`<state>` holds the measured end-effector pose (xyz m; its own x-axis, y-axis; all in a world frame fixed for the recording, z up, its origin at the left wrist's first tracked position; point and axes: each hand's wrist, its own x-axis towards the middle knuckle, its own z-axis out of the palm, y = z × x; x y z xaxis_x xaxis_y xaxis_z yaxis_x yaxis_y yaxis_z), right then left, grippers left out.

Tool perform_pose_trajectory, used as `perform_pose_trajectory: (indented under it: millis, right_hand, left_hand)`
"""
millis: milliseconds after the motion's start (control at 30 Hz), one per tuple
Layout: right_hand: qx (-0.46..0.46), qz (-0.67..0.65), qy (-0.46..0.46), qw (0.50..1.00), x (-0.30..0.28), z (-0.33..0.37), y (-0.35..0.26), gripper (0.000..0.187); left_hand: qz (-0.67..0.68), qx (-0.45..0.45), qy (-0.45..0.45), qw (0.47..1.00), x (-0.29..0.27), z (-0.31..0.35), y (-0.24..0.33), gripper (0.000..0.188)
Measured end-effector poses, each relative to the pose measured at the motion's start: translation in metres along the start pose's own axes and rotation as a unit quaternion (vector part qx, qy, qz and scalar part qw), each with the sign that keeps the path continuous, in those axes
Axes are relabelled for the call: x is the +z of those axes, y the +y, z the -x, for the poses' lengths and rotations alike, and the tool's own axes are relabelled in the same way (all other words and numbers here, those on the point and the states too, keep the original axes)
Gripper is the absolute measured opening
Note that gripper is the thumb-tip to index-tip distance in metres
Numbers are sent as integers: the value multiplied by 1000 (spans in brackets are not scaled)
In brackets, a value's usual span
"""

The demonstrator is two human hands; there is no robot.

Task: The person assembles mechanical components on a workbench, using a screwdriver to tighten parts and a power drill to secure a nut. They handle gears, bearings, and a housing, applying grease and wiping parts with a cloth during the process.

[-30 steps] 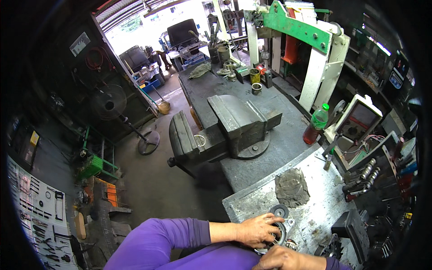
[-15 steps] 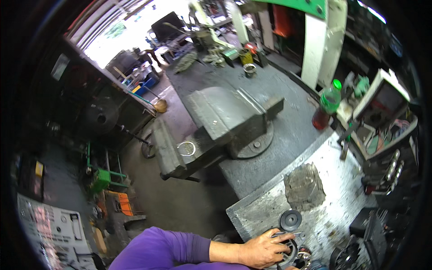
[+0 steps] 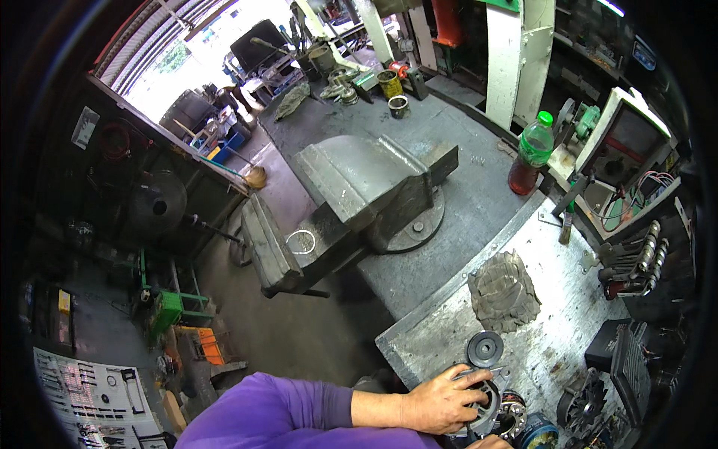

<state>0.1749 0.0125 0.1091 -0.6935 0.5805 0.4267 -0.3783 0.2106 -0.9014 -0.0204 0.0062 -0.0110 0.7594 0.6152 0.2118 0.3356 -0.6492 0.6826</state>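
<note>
at left, the bench vise [image 3: 366, 179] bears a pale ring [image 3: 313, 243] on its slide, as it did a second ago, though the whole scene now sits lower-left as the view has turned. the left hand [image 3: 443, 400] reaches in from a purple sleeve [image 3: 292, 408], fingers spread and bent over the grey metal housing [image 3: 491, 410], which lies on the pale bench top [image 3: 422, 340] near the lower edge; its thumb is hidden, so i cannot tell whether it clamps or only rests. the black pulley [image 3: 485, 349], overlapped by fingertips a second ago, now shows whole just beyond them. the right hand [image 3: 490, 444], then in full view, is mostly cut off at the bottom, and its grip cannot be told. beyond the pulley lies the same crumpled grey sheet [image 3: 503, 290]. just right of the housing, a round part with coppery windings [image 3: 513, 414] and a blue-rimmed part [image 3: 540, 432] show more openly than before; further right, a finned black rotor [image 3: 583, 408] stands near a black case [image 3: 630, 374].
</note>
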Motion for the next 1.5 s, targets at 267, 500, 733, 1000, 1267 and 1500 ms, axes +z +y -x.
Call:
perform_pose_trajectory:
  millis: [267,500,733,1000,1267,1500]
  right_hand:
    - [-39,0,38,999,6,5,1,11]
    - [-95,-45,6,994,-2,9,11,12]
    - [-87,-21,29,996,5,7,2,18]
    - [-91,34,19,995,18,5,6,10]
    - [-89,14,19,996,36,27,15,27]
    - [-98,-20,-5,995,26,31,22,29]
  left_hand:
    - [-7,1,-7,1000,1,0,0,21]
    - [-23,-1,19,1000,6,3,3,20]
    - [-28,2,10,1000,1,0,6,24]
    - [-42,-15,19,999,-8,-6,3,31]
    - [20,-31,55,998,-7,-8,1,54]
    - [4,-80,98,992,-3,-4,4,76]
